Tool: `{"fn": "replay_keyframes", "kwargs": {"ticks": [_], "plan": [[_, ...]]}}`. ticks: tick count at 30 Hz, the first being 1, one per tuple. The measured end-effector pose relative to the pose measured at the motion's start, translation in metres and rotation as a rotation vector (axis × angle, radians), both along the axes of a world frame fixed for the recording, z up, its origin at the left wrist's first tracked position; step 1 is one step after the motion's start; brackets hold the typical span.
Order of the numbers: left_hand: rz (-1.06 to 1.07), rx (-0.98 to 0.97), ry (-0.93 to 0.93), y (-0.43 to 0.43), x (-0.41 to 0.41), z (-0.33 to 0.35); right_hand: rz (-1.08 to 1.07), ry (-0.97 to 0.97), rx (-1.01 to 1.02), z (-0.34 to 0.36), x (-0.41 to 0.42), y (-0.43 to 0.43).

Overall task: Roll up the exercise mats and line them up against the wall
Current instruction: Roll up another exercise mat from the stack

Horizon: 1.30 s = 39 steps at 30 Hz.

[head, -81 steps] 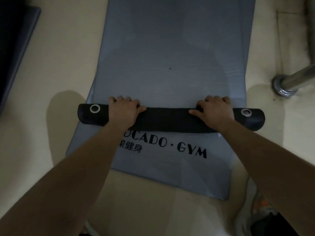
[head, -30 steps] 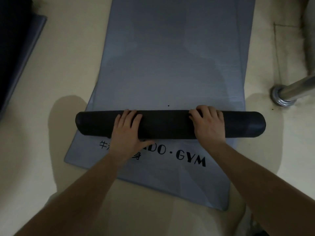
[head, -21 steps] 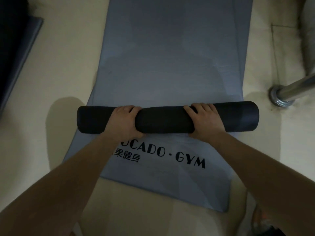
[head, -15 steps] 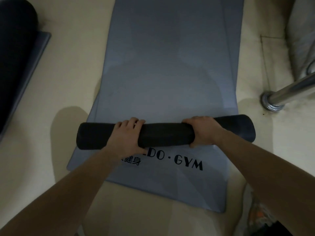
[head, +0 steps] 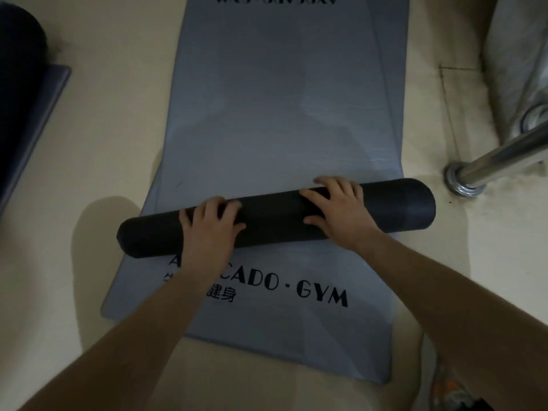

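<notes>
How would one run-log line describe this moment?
step: roll-up | left hand: rests on dark roll | right hand: rests on dark roll | grey mat: mostly flat ahead | lining up: not yet

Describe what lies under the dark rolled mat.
A grey mat printed AVOCADO GYM lies flat under the rolled mat, showing on its near side. The strip directly beneath the roll is covered, and the left forearm hides part of the lettering.
</notes>
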State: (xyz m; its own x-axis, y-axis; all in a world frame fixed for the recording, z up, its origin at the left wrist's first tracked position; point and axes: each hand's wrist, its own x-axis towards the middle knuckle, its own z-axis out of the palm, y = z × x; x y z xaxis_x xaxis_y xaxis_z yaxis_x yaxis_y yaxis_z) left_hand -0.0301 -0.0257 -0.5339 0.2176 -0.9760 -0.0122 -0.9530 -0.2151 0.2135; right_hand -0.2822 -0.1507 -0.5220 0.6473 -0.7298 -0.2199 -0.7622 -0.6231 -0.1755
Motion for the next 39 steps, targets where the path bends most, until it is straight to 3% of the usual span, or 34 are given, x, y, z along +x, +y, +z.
{"fn": "replay_keyframes", "kwargs": {"ticks": [3,7,10,13,17,20,27,30,34,36,39], "plan": [[-0.103,-0.026,-0.045,0.004,0.004,-0.020,-0.067,-0.065,-0.156,-0.019,0.002,0.018],[-0.203,0.230,-0.119,-0.025,0.025,-0.019,0.037,0.193,-0.085,-0.026,0.002,-0.004],[-0.215,0.393,-0.067,-0.062,0.038,-0.016,0.113,0.219,-0.098,-0.021,0.016,-0.038],[-0.248,0.324,-0.061,-0.062,0.043,-0.018,0.153,0.175,-0.124,-0.023,0.018,-0.045],[-0.278,0.163,-0.250,-0.030,0.028,-0.029,0.148,0.162,-0.082,-0.014,0.020,-0.040],[-0.258,0.214,-0.245,-0.033,0.019,-0.013,0.121,0.158,-0.011,0.005,0.022,-0.031],[-0.432,0.543,-0.085,0.022,0.005,0.007,0.108,0.253,0.210,0.020,-0.006,0.050],[-0.509,0.693,0.032,0.010,0.009,0.016,-0.022,0.332,0.078,0.002,-0.016,0.098],[-0.486,0.831,0.148,-0.020,0.016,0.016,-0.120,0.249,0.014,-0.020,-0.022,0.103],[-0.395,0.750,0.129,-0.012,0.022,0.020,-0.100,0.252,0.054,-0.017,-0.018,0.084],[-0.230,0.283,-0.060,0.038,0.009,0.018,-0.064,0.240,0.208,-0.005,-0.015,0.052]]}}
